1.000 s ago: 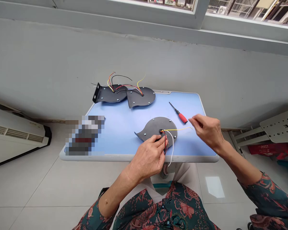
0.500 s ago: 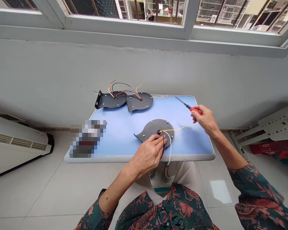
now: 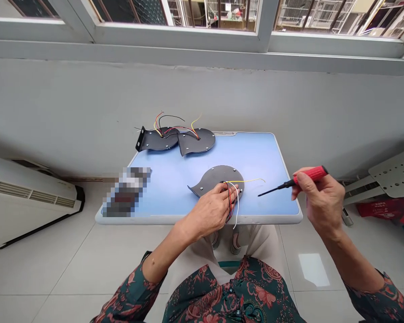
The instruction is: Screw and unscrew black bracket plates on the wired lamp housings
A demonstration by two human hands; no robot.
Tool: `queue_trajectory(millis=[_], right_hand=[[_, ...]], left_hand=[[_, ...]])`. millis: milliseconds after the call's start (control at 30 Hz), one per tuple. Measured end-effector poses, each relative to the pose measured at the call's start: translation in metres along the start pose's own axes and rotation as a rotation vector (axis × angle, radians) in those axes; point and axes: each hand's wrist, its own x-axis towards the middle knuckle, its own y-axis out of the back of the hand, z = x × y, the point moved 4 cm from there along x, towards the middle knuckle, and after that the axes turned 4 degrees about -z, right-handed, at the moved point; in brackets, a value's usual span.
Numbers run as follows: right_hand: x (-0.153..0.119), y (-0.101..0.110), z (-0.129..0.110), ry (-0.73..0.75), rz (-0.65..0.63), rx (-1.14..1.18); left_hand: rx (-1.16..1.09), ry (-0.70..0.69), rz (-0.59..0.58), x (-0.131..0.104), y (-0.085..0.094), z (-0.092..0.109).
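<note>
A dark grey rounded plate [image 3: 218,174] with small screws and a curled left tip lies near the front of the blue table. My left hand [image 3: 215,211] rests on its lower edge, fingers bent around the wires. From the plate's centre come a yellow wire [image 3: 247,181], a white wire [image 3: 237,211] and darker wires under my fingers. My right hand [image 3: 319,197] holds a screwdriver [image 3: 311,174] by its red and black handle, right of the table's edge. Its thin dark shaft points left and down over the table, apart from the plate.
Two similar dark plates with wires, one at the back left [image 3: 158,140] and one beside it [image 3: 198,141], lie on the blue table [image 3: 168,197]. A blurred-out item [image 3: 126,193] is at the left. A wall and window stand behind.
My right hand has moved right and toward me with the screwdriver, whose shaft now points down to the left. My left fingers have shifted slightly at the wires.
</note>
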Motion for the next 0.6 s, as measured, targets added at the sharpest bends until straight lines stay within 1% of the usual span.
queue_trajectory(millis=[100, 233, 400, 600], right_hand=[[-0.003, -0.019, 0.003, 0.069, -0.056, -0.105], [-0.005, -0.035, 0.004, 0.144, -0.087, -0.109], [-0.004, -0.045, 0.007, 0.181, -0.113, -0.120], [-0.003, -0.054, 0.010, 0.205, -0.153, -0.183]], left_hand=[[-0.006, 0.014, -0.019, 0.000, -0.002, 0.000], [0.004, 0.019, -0.028, 0.000, -0.002, 0.000], [0.019, 0.031, -0.015, 0.000, 0.000, 0.001], [0.032, 0.026, 0.001, 0.000, -0.003, 0.001]])
